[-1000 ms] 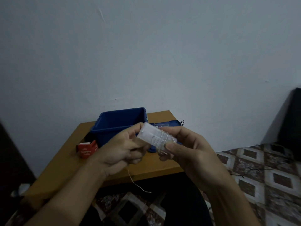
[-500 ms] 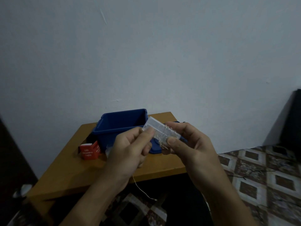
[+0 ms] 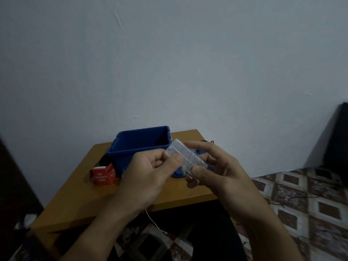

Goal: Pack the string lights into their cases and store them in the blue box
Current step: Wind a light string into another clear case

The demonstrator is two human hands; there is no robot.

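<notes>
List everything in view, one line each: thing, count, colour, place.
wooden table: one, brown, against the grey wall.
rectangular plastic storage box: one, blue, open, at the table's back.
small cardboard carton: one, red with white print, on the table left of the box.
ridged transparent plastic case: one, clear, held up in front of the box.
thin wire strand: one, pale, dangling below the table's front edge.
flat lid-like plastic piece: one, blue, on the table, partly hidden.
patterned tiled floor: brown and pale, right and below.
left hand: pinches the case's left end.
right hand: grips the case's right end.
</notes>
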